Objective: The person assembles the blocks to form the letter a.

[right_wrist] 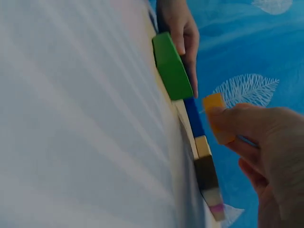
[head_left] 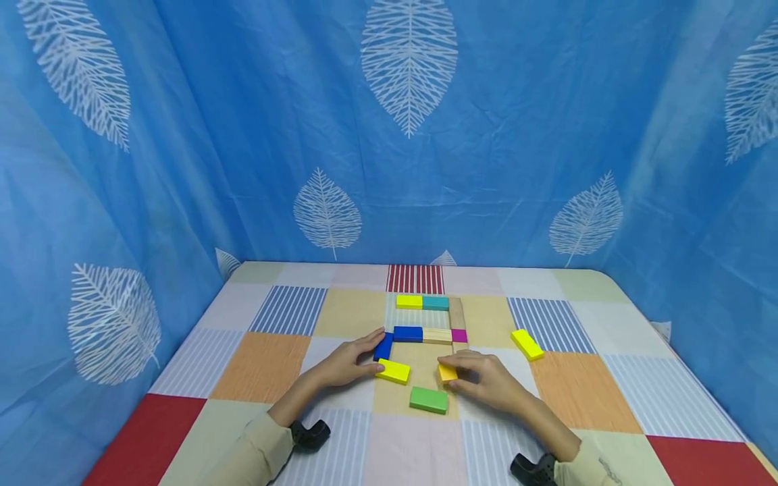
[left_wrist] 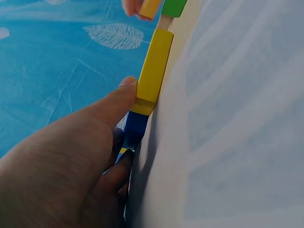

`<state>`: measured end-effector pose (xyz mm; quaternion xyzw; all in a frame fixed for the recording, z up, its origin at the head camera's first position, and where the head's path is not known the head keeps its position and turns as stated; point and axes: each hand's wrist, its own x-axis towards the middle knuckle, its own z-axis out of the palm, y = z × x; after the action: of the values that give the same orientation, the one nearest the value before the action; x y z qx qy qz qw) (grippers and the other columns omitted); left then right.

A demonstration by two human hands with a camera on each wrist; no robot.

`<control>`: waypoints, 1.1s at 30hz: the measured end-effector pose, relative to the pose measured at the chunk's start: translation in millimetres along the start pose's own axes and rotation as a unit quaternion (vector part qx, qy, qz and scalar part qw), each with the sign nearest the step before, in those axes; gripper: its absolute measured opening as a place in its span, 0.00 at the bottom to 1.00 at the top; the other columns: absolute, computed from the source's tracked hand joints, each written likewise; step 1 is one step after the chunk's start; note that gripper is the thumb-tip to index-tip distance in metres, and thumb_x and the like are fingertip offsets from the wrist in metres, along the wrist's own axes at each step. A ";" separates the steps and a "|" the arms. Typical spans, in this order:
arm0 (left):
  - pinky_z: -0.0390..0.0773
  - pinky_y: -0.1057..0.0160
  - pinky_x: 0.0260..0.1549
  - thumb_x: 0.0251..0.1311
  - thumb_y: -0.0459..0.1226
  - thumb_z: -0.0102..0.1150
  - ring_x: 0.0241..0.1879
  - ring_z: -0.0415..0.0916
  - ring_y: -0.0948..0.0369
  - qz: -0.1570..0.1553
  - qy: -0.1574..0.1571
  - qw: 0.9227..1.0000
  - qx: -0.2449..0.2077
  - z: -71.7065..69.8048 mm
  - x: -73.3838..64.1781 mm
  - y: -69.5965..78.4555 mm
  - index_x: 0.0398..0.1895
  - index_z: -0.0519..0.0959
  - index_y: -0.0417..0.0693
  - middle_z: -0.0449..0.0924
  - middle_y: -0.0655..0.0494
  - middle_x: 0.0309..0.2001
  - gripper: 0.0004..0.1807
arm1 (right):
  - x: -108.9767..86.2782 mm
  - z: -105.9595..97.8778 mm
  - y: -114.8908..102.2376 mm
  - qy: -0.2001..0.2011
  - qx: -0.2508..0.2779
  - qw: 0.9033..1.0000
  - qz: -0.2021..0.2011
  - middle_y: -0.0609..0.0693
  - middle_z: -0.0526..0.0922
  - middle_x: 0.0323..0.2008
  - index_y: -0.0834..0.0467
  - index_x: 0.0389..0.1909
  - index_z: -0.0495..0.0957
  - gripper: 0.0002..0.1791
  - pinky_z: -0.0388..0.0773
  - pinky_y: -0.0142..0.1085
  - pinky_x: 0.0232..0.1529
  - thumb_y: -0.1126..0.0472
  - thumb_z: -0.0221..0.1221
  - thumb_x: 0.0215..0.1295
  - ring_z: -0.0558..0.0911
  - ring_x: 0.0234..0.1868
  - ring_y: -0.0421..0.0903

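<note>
My left hand point(head_left: 340, 363) rests at the left of a block outline, its thumb touching the end of a yellow block point(head_left: 394, 371). Its other fingers lie along a slanted blue block point(head_left: 383, 346). Between the thumb and fingers of my right hand point(head_left: 486, 379) an orange block point(head_left: 448, 372) is pinched; the right wrist view shows it raised off the table. A green block point(head_left: 428, 399) lies nearest me. Behind runs a row of a blue block point(head_left: 408, 334), a plain wooden block point(head_left: 436, 335) and a magenta block point(head_left: 459, 335).
Farther back, a yellow block point(head_left: 410, 302) and a teal block point(head_left: 435, 303) meet an upright-running wooden block point(head_left: 456, 314). One loose yellow block point(head_left: 527, 344) lies to the right. A patchwork cloth point(head_left: 261, 364) covers the table; blue curtains point(head_left: 486, 135) stand around it.
</note>
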<state>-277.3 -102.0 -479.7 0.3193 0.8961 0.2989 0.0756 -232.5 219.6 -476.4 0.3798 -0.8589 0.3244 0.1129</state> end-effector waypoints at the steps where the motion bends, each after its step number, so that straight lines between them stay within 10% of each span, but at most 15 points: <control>1: 0.56 0.56 0.63 0.59 0.56 0.53 0.68 0.48 0.58 -0.001 -0.001 1.000 -0.002 0.6 0.1 0.3 0.70 0.55 0.50 0.48 0.59 0.71 0.40 | -2.0 -3.0 -1.3 0.009 -0.005 1.000 -0.001 0.44 0.80 0.48 0.53 0.52 0.78 0.21 0.73 0.47 0.51 0.58 0.65 0.56 0.77 0.51 0.49; 15: 0.56 0.55 0.63 0.58 0.57 0.53 0.68 0.48 0.58 -0.007 0.004 1.000 -0.011 1.5 -0.5 -0.8 0.70 0.55 0.52 0.49 0.60 0.71 0.40 | -50.8 -23.4 -3.8 -0.034 -0.016 0.998 0.044 0.40 0.80 0.48 0.51 0.51 0.79 0.21 0.75 0.40 0.49 0.53 0.64 0.55 0.78 0.50 0.43; 24: 0.56 0.54 0.63 0.58 0.58 0.53 0.68 0.47 0.58 -0.013 -0.001 1.000 -0.012 1.7 0.7 -2.5 0.71 0.54 0.52 0.48 0.59 0.71 0.41 | -19.7 -7.0 -27.8 -0.018 0.023 1.000 0.004 0.46 0.80 0.50 0.58 0.52 0.78 0.24 0.76 0.43 0.49 0.56 0.66 0.53 0.78 0.51 0.46; 33: 0.55 0.54 0.63 0.58 0.57 0.53 0.68 0.47 0.58 -0.012 -0.003 1.000 -0.021 1.3 0.3 -0.6 0.70 0.55 0.51 0.48 0.59 0.71 0.40 | -3.5 19.6 -39.5 -0.059 0.048 0.996 0.046 0.44 0.81 0.47 0.57 0.51 0.78 0.26 0.76 0.36 0.47 0.51 0.67 0.51 0.78 0.46 0.40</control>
<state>-277.4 -101.5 -481.0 0.3081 0.8930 0.3159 0.0887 -200.4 189.3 -474.3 0.3634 -0.8641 0.3471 0.0290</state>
